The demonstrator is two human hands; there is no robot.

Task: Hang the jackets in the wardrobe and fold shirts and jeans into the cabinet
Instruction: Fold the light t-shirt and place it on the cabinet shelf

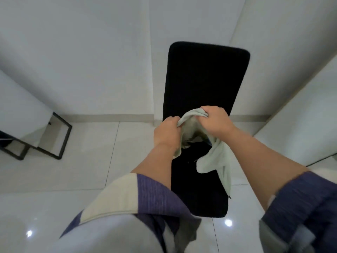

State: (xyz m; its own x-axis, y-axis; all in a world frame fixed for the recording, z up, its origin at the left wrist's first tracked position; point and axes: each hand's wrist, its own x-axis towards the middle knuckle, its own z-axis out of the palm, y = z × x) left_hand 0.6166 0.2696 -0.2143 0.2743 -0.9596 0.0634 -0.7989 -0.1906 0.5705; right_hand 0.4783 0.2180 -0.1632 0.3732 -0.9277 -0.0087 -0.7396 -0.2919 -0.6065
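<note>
Hands, left [168, 132] and right [216, 122], grip pale green garment [213, 159] above black mat [206, 75].

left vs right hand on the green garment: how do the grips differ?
The left hand grips the pale green garment lower and nearer the body; the right hand grips it higher and farther out. Below the left hand only a short edge shows; below the right hand a long bunched length hangs over the black mat. On both hands the fingers curl round the fabric's upper edge.
</note>
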